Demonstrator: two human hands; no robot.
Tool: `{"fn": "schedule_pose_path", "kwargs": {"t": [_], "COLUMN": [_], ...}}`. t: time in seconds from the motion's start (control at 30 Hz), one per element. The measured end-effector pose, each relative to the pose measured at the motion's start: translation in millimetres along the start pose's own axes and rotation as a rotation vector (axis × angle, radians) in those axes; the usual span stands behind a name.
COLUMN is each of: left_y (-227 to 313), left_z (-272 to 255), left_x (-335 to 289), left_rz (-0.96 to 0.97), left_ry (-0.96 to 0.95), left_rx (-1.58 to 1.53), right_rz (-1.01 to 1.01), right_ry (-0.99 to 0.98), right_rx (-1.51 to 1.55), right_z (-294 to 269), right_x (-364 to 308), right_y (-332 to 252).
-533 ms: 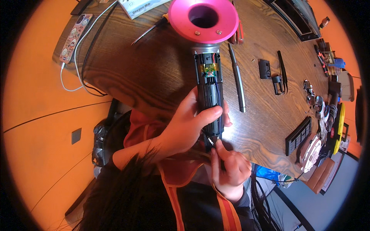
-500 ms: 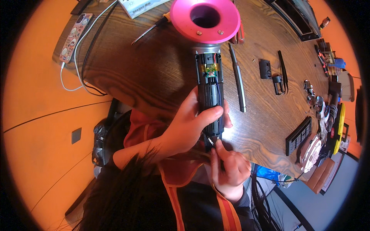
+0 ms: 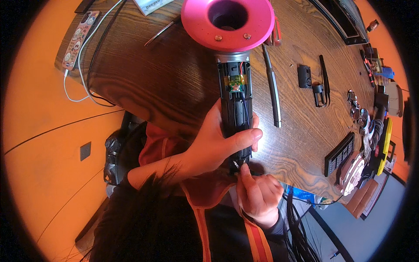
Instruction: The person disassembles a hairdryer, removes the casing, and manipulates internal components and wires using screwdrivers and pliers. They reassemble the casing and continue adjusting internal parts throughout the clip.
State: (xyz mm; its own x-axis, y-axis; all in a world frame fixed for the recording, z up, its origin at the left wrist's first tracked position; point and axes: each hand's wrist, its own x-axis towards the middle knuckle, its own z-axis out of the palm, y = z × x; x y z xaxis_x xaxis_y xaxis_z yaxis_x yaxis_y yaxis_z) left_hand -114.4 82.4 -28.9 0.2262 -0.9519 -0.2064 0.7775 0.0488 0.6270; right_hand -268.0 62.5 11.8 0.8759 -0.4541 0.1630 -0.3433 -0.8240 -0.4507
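Note:
An opened hair dryer (image 3: 236, 111) stands out ahead of me, its round pink head (image 3: 260, 34) away from me and its black handle toward me. Inside the bare handle show a small green circuit board (image 3: 236, 86) and thin wires. My left hand (image 3: 214, 146) wraps round the lower handle, thumb across its front. At the handle's near end, pale wire ends (image 3: 236, 164) show. There my right hand (image 3: 260, 196) is closed in a pinch, thumb and forefinger against the end; what sits between the fingertips is too small and hidden to name.
Right of the dryer lie a long grey strip (image 3: 272, 89), a red-handled tool (image 3: 276, 37), small black parts (image 3: 304, 76) and black tweezers (image 3: 323, 78). A black grille (image 3: 339, 155) is farther right. At left are a screwdriver shaft (image 3: 161, 32) and a phone (image 3: 80, 41) with a white cable.
The dryer's head has shifted slightly left in view, and my left thumb sits a little lower on the handle. My right hand keeps its pinch at the near end, slightly lower.

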Motion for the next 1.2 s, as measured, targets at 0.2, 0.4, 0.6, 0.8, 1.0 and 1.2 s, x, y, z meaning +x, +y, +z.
{"fn": "schedule_pose_path", "kwargs": {"t": [0.2,0.4,0.6,0.8,1.0,1.2], "left_y": [0.9,-0.4,-1.5,-3.5,-1.1,-3.4], "left_z": [-2.2,-1.8,-3.6,-2.0,-1.9,-4.5], "left_x": [3.1,4.1,1.3,3.4,3.7,6.3], "left_rz": [-0.019,0.004,0.031,0.027,0.031,0.075], "left_ry": [0.019,0.024,0.086,0.1,0.077,-0.047], "left_rx": [-0.019,0.0,0.073,0.131,0.014,-0.116], "right_rz": [0.115,0.187,0.247,0.385,0.49,0.549], "right_ry": [-0.043,0.303,0.369,0.299,0.001,-0.028], "right_rx": [0.248,0.235,0.366,0.805,1.287,1.471], "right_z": [-14.4,-16.9,-5.9,2.0,1.4,0.2], "right_x": [4.3,22.0,55.8,85.0,104.5,104.9], "right_y": [11.1,4.3,16.8,27.5,31.7,33.3]}}
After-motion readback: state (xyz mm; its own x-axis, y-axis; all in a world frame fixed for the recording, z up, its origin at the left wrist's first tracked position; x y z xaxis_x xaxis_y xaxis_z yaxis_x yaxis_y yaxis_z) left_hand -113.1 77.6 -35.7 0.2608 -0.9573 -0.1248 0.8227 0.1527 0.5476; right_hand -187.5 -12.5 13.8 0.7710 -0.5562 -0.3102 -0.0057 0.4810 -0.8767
